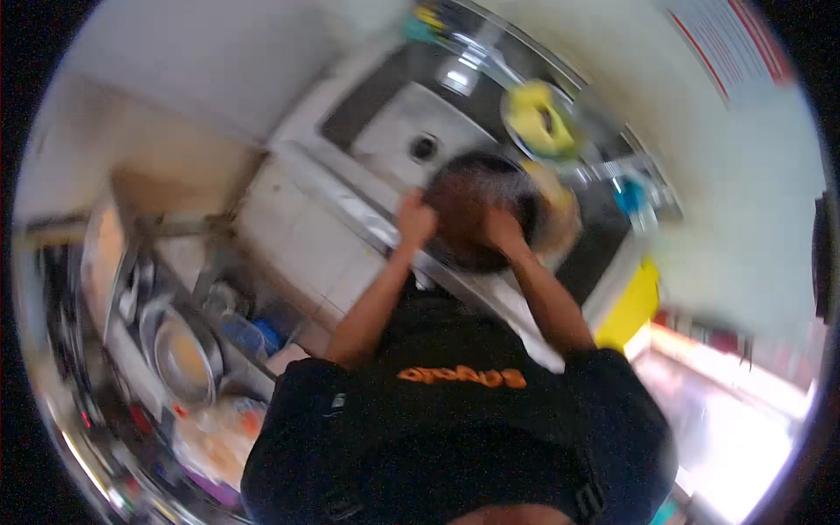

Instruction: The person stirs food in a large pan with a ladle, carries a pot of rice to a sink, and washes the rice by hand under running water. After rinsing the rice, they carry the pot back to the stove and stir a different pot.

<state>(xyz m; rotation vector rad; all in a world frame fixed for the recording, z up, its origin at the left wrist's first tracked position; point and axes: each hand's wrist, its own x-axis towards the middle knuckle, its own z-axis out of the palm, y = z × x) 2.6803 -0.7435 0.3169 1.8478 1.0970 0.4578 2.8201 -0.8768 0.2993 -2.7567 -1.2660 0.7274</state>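
A dark round pan [464,188], brownish inside, is tilted over the front edge of the sink [385,140]. My left hand [416,219] is closed on the pan's left rim. Reaching into the pan, my right hand [503,229] is against its inner surface; motion smears the fingers, and I cannot tell whether they hold anything. Just right of the pan a pale round vessel [560,214] is partly hidden behind it.
The tap [612,168] reaches in from the right. Behind it is a bowl with something yellow [542,118]. A yellow cloth or bag [630,306] hangs at the counter's right end. Metal bowls [182,354] sit on a shelf at lower left.
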